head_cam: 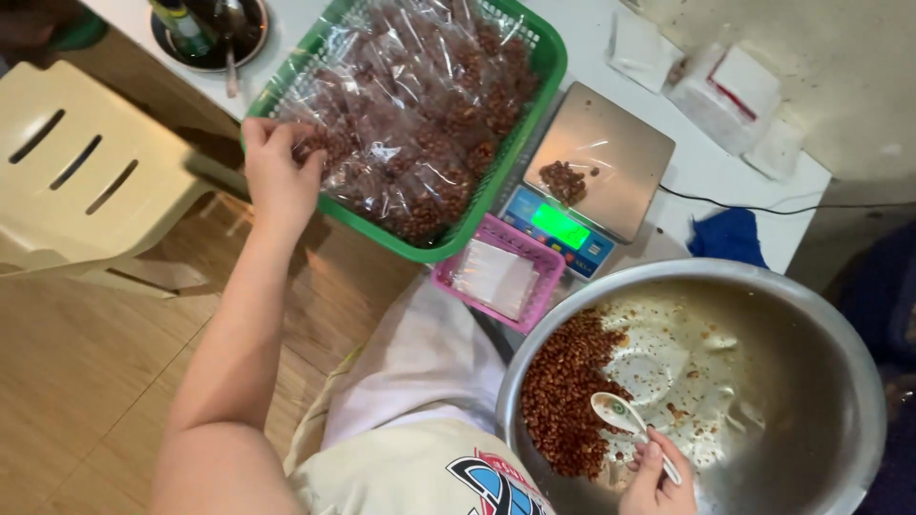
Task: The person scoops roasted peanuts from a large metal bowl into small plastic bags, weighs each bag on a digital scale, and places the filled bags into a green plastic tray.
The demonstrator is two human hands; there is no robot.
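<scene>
The left hand (277, 167) is curled over the near corner of the green basket (534, 72), fingers pinching one of the clear bags of brown nuts (420, 124) heaped inside it. The right hand (658, 477) grips the handle of a white spoon (625, 420), its bowl resting against the pile of loose nuts (568, 396) in the big steel bowl (840, 381) — the nuts lie banked on the left side, crumbs scattered across the rest. Just beside the bowl's rim sits a small pink basket (539, 262) with flat clear bags in it, touching the green basket's edge. Behind it stands a scale (611, 143) with a lit green display and a few nuts on its steel plate. Farther off — a blue cloth (730, 236), white packets (739, 91), a cream plastic chair (86, 162).
</scene>
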